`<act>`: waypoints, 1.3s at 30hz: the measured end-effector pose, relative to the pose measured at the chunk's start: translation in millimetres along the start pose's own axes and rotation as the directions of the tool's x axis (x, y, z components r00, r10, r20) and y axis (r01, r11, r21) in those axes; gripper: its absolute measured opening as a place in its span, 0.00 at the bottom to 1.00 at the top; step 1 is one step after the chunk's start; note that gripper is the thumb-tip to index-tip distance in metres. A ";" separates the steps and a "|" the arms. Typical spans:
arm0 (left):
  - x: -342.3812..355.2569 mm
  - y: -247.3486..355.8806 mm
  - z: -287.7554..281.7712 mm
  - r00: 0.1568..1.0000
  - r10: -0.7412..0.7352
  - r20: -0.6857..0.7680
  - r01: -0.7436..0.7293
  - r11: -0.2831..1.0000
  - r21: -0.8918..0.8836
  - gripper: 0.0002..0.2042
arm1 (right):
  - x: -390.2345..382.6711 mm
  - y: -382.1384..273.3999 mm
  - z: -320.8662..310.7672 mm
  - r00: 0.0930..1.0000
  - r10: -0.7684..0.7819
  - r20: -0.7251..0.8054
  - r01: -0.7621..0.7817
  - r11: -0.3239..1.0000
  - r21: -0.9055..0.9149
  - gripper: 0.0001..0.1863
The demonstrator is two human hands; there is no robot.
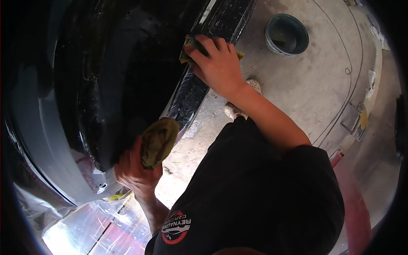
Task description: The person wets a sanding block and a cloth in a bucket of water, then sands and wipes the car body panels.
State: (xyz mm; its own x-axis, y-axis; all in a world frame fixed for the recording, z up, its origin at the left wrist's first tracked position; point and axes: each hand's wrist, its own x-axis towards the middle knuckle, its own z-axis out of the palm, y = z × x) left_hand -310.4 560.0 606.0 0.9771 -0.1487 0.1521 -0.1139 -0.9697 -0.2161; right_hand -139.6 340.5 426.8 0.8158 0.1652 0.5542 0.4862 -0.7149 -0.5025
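Note:
My left hand is closed round a crumpled olive-green cloth, held up beside the dark car body panel. Further forward, my right hand presses a folded piece of sandpaper, dark with yellowish edges, onto the edge of the black door sill. Its fingers are bent over the sheet, and a yellow corner sticks out past the hand. Whitish wet smears streak the sill below it. Most of the sandpaper is hidden under my fingers.
A dark round bucket holding some liquid stands on the concrete floor at the far right. A thin cable runs along the floor beyond it. Clear plastic sheeting hangs at the lower left. My speckled shoes are below my right forearm.

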 end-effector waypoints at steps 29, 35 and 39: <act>3.3 -0.6 0.4 1.000 0.008 0.000 -0.008 1.000 -0.029 0.30 | 33.7 24.1 23.0 0.959 0.161 -0.231 -0.151 0.987 0.062 0.23; 0.5 -0.7 0.7 1.000 0.000 -0.008 0.000 1.000 -0.007 0.32 | 36.7 21.2 17.2 0.955 0.148 -0.257 -0.129 0.988 0.091 0.24; 1.3 -0.6 0.7 1.000 -0.005 0.007 0.006 1.000 -0.019 0.32 | 64.4 33.6 5.5 0.912 0.296 -0.282 -0.249 0.949 0.192 0.22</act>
State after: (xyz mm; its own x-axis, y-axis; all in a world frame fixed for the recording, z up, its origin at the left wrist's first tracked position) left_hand -309.0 560.5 605.6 0.9789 -0.1421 0.1467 -0.1119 -0.9740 -0.1971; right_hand -68.9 330.8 441.9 0.7999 -0.2531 0.5441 0.3183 -0.5897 -0.7423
